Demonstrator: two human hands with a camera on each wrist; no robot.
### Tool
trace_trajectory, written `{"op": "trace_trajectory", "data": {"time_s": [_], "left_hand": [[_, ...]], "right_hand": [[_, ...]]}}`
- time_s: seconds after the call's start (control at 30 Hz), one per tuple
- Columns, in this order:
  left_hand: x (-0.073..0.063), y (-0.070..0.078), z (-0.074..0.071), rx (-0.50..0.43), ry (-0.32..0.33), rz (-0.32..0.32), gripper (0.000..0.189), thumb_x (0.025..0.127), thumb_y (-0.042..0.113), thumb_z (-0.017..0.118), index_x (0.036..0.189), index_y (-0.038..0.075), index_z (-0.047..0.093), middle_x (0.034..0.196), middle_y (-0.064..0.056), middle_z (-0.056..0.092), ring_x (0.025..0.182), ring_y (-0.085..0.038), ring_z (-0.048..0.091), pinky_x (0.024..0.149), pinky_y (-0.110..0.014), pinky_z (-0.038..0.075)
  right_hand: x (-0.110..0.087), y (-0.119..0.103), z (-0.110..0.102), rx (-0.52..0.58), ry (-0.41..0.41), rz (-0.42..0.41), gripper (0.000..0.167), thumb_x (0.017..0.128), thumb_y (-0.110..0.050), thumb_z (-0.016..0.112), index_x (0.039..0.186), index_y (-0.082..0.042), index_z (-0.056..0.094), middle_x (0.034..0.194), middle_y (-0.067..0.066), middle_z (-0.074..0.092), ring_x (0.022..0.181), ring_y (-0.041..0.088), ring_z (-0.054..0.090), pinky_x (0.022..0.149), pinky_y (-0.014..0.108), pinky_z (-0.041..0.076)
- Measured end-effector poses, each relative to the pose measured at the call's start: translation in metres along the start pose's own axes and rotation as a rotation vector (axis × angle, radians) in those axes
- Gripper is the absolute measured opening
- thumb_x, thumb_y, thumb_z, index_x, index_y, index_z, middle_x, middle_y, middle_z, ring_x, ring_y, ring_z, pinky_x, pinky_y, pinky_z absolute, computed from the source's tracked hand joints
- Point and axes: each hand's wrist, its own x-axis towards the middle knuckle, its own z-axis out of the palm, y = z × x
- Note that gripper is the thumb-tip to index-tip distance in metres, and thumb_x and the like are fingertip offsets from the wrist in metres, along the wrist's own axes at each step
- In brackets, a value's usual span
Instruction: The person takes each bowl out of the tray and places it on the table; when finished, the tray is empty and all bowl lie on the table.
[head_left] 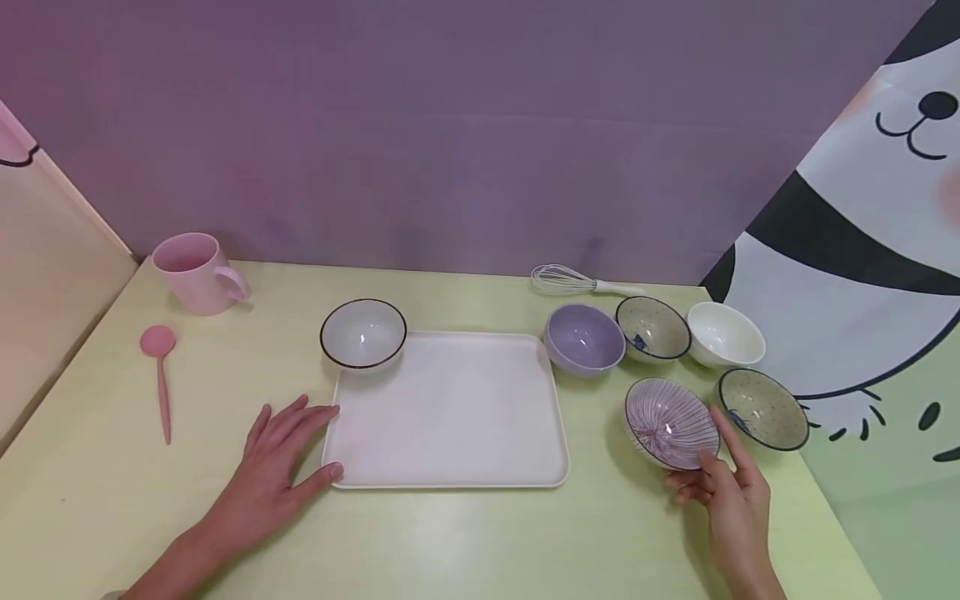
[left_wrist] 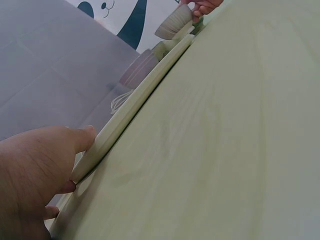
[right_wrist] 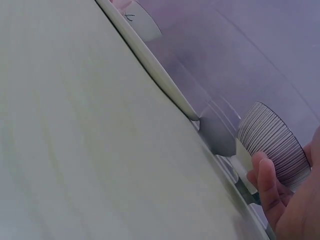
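In my right hand (head_left: 735, 500) is a bowl with purple stripes (head_left: 671, 421), gripped at its right side between thumb and fingers. The right wrist view shows this striped bowl (right_wrist: 272, 142) raised off the table and tilted. My left hand (head_left: 273, 458) rests at the left edge of a white rectangular tray (head_left: 450, 417), fingers spread and fairly straight. Thumb and index fingertip touch the tray's rim. A white bowl with a dark rim (head_left: 363, 335) sits at the tray's back left corner, overlapping it in the head view.
Right of the tray are a purple bowl (head_left: 585, 340), a speckled bowl (head_left: 654, 327), a white bowl (head_left: 726, 335) and another speckled bowl (head_left: 765, 410). Behind them lies a whisk (head_left: 573, 282). A pink mug (head_left: 197, 275) and pink spoon (head_left: 161, 375) are at the left.
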Motion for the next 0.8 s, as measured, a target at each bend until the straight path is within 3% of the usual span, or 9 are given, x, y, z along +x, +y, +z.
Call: {"op": "trace_trajectory", "data": {"time_s": [0.13, 0.33, 0.57, 0.8], "left_hand": [[0.001, 0.001, -0.001, -0.002, -0.009, -0.003, 0.069, 0.096, 0.026, 0.086, 0.158, 0.014, 0.059, 0.152, -0.011, 0.064, 0.155, -0.048, 0.041, 0.137, -0.062, 0.008], [0.002, 0.0, -0.002, 0.002, -0.016, -0.002, 0.071, 0.096, 0.026, 0.087, 0.159, 0.015, 0.057, 0.153, -0.012, 0.063, 0.156, -0.048, 0.04, 0.137, -0.063, 0.007], [0.001, -0.001, -0.002, 0.008, -0.008, 0.001, 0.071, 0.095, 0.026, 0.087, 0.158, 0.014, 0.058, 0.152, -0.011, 0.064, 0.155, -0.048, 0.04, 0.137, -0.063, 0.008], [0.001, -0.001, 0.0, 0.006, -0.011, 0.002, 0.071, 0.095, 0.026, 0.087, 0.159, 0.015, 0.058, 0.152, -0.011, 0.064, 0.156, -0.047, 0.04, 0.137, -0.061, 0.007]], "right_hand": [[0.002, 0.001, -0.002, 0.03, 0.012, 0.02, 0.059, 0.116, 0.001, 0.044, 0.169, -0.023, 0.047, 0.101, 0.004, 0.08, 0.069, 0.017, 0.079, 0.055, 0.024, 0.063], [0.005, 0.003, -0.003, 0.061, 0.03, 0.031, 0.063, 0.117, 0.001, 0.044, 0.176, -0.013, 0.03, 0.093, 0.008, 0.082, 0.069, 0.018, 0.081, 0.064, 0.026, 0.068], [0.011, 0.007, -0.003, 0.106, 0.044, 0.064, 0.068, 0.117, 0.001, 0.045, 0.178, -0.011, 0.02, 0.106, 0.005, 0.08, 0.071, 0.019, 0.081, 0.068, 0.03, 0.07], [0.014, 0.002, -0.002, 0.027, 0.061, 0.107, 0.073, 0.118, -0.01, 0.049, 0.18, -0.014, 0.011, 0.108, 0.003, 0.078, 0.077, 0.017, 0.082, 0.072, 0.03, 0.07]]}}
